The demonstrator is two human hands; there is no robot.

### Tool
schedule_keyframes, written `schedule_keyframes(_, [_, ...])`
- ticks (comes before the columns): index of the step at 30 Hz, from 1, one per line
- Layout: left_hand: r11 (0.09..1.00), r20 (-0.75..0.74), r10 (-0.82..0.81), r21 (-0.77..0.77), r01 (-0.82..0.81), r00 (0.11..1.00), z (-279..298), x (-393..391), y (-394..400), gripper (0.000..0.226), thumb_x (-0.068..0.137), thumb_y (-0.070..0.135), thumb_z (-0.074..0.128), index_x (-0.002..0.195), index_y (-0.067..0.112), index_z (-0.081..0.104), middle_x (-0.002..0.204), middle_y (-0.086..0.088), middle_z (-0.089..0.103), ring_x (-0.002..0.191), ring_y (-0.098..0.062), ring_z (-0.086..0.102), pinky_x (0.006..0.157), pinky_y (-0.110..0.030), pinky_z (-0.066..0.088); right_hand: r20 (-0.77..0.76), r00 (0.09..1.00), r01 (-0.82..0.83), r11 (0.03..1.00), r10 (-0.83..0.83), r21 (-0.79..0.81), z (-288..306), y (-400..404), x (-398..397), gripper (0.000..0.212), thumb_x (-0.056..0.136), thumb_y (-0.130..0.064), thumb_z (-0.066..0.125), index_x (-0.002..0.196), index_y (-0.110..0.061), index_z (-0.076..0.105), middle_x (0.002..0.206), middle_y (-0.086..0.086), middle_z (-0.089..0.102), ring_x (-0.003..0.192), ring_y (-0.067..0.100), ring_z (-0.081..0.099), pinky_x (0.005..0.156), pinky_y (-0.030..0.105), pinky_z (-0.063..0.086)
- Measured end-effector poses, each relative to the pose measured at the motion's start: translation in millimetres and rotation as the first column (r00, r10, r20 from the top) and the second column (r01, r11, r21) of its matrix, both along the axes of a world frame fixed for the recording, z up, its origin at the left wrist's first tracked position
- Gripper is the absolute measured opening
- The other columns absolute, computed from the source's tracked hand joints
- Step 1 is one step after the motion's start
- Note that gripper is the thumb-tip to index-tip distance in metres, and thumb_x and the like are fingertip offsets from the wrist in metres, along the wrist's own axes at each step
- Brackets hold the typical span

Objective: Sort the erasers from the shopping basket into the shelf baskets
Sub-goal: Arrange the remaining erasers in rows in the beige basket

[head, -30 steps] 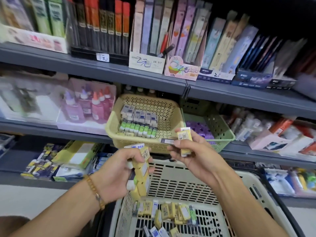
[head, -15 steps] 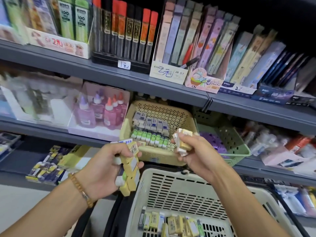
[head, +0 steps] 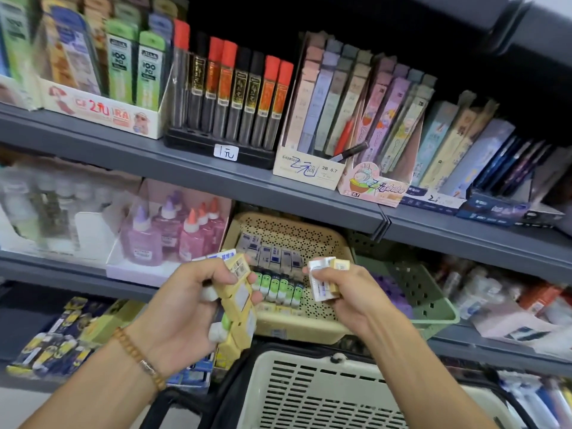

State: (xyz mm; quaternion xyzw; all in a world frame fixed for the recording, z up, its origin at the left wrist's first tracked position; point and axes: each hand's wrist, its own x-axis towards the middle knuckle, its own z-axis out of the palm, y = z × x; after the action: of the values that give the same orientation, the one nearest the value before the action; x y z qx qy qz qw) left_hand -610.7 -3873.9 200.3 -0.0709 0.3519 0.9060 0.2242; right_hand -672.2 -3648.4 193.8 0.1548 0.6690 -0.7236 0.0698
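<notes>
Head view: both hands are raised in front of the middle shelf [head: 77,267], above the near rim of the shopping basket [head: 309,394] at the bottom of the frame. The left hand [head: 182,308] grips a tall stack of erasers [head: 236,305] — yellow sleeves mostly, with white and green ends showing — its fingers [head: 216,275] curled round the top of the stack and the thumb against its right side. A beaded bracelet [head: 136,360] sits on that wrist. The right hand [head: 343,292] pinches a few erasers [head: 325,278], white and yellow, between curled fingers and thumb.

Just behind the hands stands the tan basket [head: 297,329] on the shelf, holding a row of grey-blue erasers [head: 269,253] at the far side and a row of green-capped erasers [head: 278,287] nearer. The right hand's erasers are held over this basket's right part. To its right, touching or just beside it, is the green basket [head: 433,308] with purple items inside, blurred.

Left of the tan basket are glue bottles [head: 173,233] in a tray. On the upper shelf [head: 216,174] stand lead tubes [head: 238,91] with red and black caps, and boxes of pencils to the right.
</notes>
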Motion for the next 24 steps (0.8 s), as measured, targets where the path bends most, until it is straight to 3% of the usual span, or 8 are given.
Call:
schedule_keyframes(5, [1.0, 0.0, 0.012, 0.029, -0.012, 1.0, -5.9, -7.3, -12.9, 0.039, 0.061, 0.005, 0.057, 0.097, 0.008, 0.071, 0.094, -0.011, 0.061, 0.083, -0.03, 0.06, 0.07, -0.04, 0.049, 0.061, 0.998, -0.016, 0.994, 0.009, 0.112, -12.7, -24.2, -43.9, 0.029, 0.076, 0.001, 0.078, 0.101, 0.001, 0.062, 0.093, 0.014, 0.075, 0.085, 0.025, 0.072, 0.071, 0.035, 0.059])
schedule_keyframes(8, [0.999, -0.016, 0.033, 0.0, -0.033, 0.999, -7.4, -8.4, -20.2, 0.04, 0.053, 0.007, 0.061, 0.091, 0.008, 0.073, 0.092, -0.012, 0.064, 0.082, -0.029, 0.062, 0.06, -0.036, 0.051, 0.095, 0.995, -0.029, 0.985, 0.013, 0.17, -23.2, -39.6, -76.1, 0.027, 0.075, -0.001, 0.08, 0.098, -0.003, 0.066, 0.086, 0.009, 0.075, 0.075, 0.019, 0.071, 0.055, 0.029, 0.058])
schedule_keyframes(10, [0.998, -0.012, 0.054, -0.011, -0.054, 0.998, -8.0, -9.7, -23.4, 0.041, 0.054, 0.007, 0.061, 0.093, 0.008, 0.071, 0.091, -0.013, 0.064, 0.079, -0.03, 0.064, 0.055, -0.033, 0.051, 0.085, 0.996, -0.039, 0.955, 0.014, 0.295, -31.2, -47.0, -97.8, 0.023, 0.076, -0.005, 0.08, 0.095, -0.004, 0.067, 0.085, 0.013, 0.076, 0.072, 0.023, 0.073, 0.062, 0.038, 0.062])
schedule_keyframes(11, [0.998, -0.018, 0.059, -0.005, -0.059, 0.998, -7.5, -10.5, -24.3, 0.039, 0.056, 0.007, 0.06, 0.093, 0.007, 0.07, 0.09, -0.012, 0.063, 0.077, -0.029, 0.063, 0.053, -0.032, 0.05, 0.08, 0.997, -0.038, 0.932, 0.009, 0.359, -34.5, -49.6, -106.6, 0.018, 0.077, -0.007, 0.08, 0.091, -0.003, 0.069, 0.077, 0.012, 0.076, 0.069, 0.024, 0.073, 0.069, 0.042, 0.062])
schedule_keyframes(13, [0.998, -0.037, 0.066, 0.002, -0.066, 0.997, -5.7, -13.0, -25.5, 0.033, 0.057, 0.007, 0.06, 0.088, 0.008, 0.071, 0.089, -0.012, 0.062, 0.077, -0.029, 0.062, 0.056, -0.033, 0.048, 0.086, 0.996, -0.053, 0.904, 0.018, 0.424, -38.5, -54.8, -118.9, 0.012, 0.08, -0.008, 0.078, 0.082, -0.004, 0.068, 0.053, 0.004, 0.068, 0.048, 0.017, 0.063, 0.055, 0.032, 0.058])
schedule_keyframes(16, [0.997, -0.057, 0.082, 0.002, -0.082, 0.995, -3.2, -15.8, -26.0, 0.028, 0.056, 0.006, 0.059, 0.082, 0.008, 0.07, 0.089, -0.012, 0.06, 0.08, -0.029, 0.058, 0.061, -0.036, 0.043, 0.109, 0.991, -0.115, 0.915, 0.078, 0.387, -44.3, -59.5, -129.6, 0.014, 0.084, -0.004, 0.074, 0.075, -0.005, 0.063, 0.046, 0.001, 0.053, 0.038, 0.014, 0.043, 0.04, 0.021, 0.039])
schedule_keyframes(20, [0.992, -0.053, 0.123, 0.011, -0.123, 0.991, -0.9, -15.9, -26.3, 0.018, 0.059, 0.005, 0.057, 0.066, 0.011, 0.073, 0.081, -0.01, 0.062, 0.085, -0.031, 0.057, 0.066, -0.039, 0.042, 0.082, 0.993, -0.105, 0.951, 0.085, 0.29, -45.8, -59.7, -129.3, 0.013, 0.081, -0.005, 0.077, 0.084, -0.001, 0.065, 0.056, 0.003, 0.065, 0.05, 0.016, 0.057, 0.054, 0.025, 0.048])
schedule_keyframes(24, [0.99, -0.039, 0.142, 0.011, -0.142, 0.989, -1.9, -16.2, -26.5, 0.021, 0.061, 0.006, 0.057, 0.074, 0.011, 0.072, 0.089, -0.011, 0.062, 0.077, -0.029, 0.061, 0.064, -0.038, 0.043, 0.126, 0.992, 0.02, 0.996, -0.03, 0.084, -39.6, -47.0, -120.1, 0.018, 0.08, 0.005, 0.074, 0.092, 0.004, 0.061, 0.07, 0.016, 0.072, 0.059, 0.021, 0.073, 0.054, 0.033, 0.059])
